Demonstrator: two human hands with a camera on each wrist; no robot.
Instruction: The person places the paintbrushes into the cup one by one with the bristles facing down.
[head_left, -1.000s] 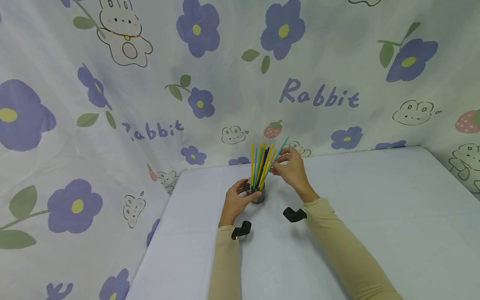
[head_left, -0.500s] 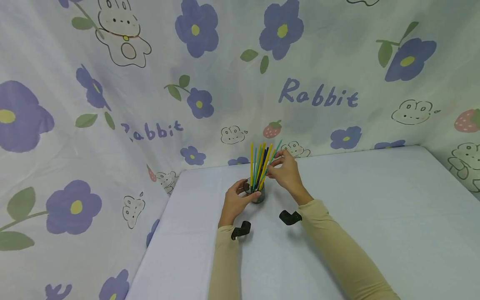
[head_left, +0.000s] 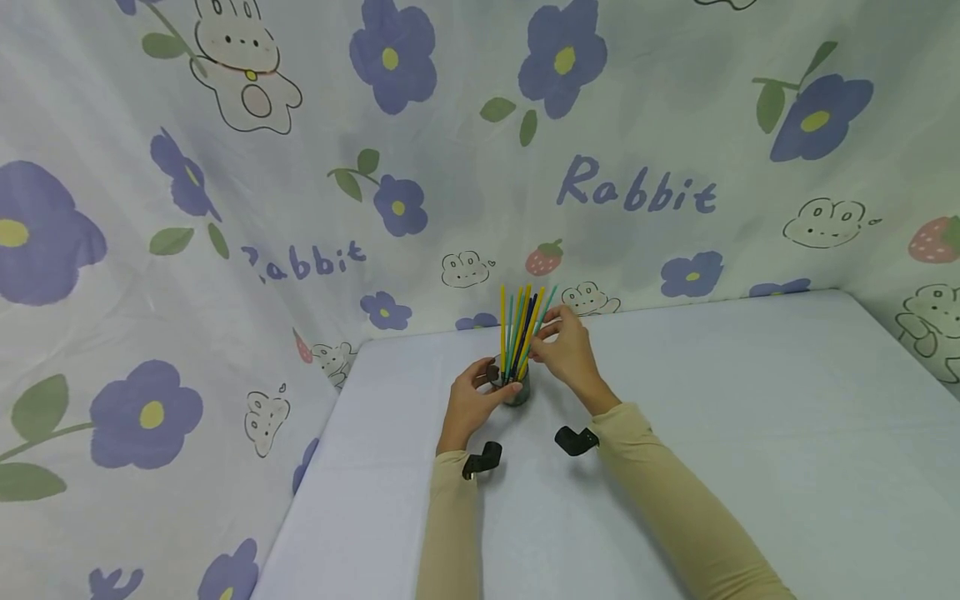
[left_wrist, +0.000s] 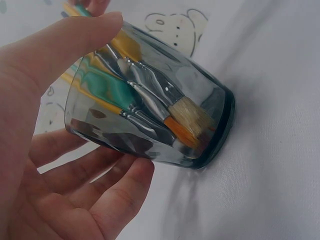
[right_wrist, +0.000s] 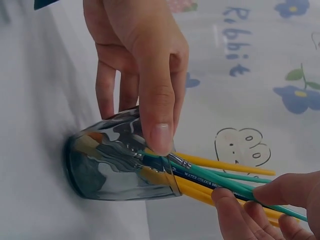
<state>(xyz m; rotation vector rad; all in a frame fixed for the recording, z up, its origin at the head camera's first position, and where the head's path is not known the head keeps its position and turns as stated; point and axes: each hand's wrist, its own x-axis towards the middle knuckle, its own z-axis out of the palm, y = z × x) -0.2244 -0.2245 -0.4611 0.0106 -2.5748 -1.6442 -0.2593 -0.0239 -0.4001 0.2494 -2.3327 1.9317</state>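
Observation:
A clear grey glass cup (left_wrist: 212,95) stands on the white tabletop. My left hand (head_left: 471,408) holds it, thumb on one side near the rim and fingers on the other. Inside, several paintbrushes (head_left: 516,329) with yellow, green and dark blue handles lean with bristles (left_wrist: 187,117) downward. My right hand (head_left: 567,354) pinches a green-handled paintbrush (right_wrist: 212,176) between thumb and fingers. Its metal ferrule (right_wrist: 179,160) is at the cup's rim beside my left thumb; its bristle tip cannot be made out. Its handle slants up to the right, close against the other brushes.
A white cloth covers the table (head_left: 712,433). Behind and to the left hangs a curtain (head_left: 465,167) printed with flowers and rabbits. Black camera mounts (head_left: 576,440) stick out from both wrists.
My right hand has moved left and slightly down toward the cup, bringing the green paintbrush in against the others. My left hand and the cup have stayed in place.

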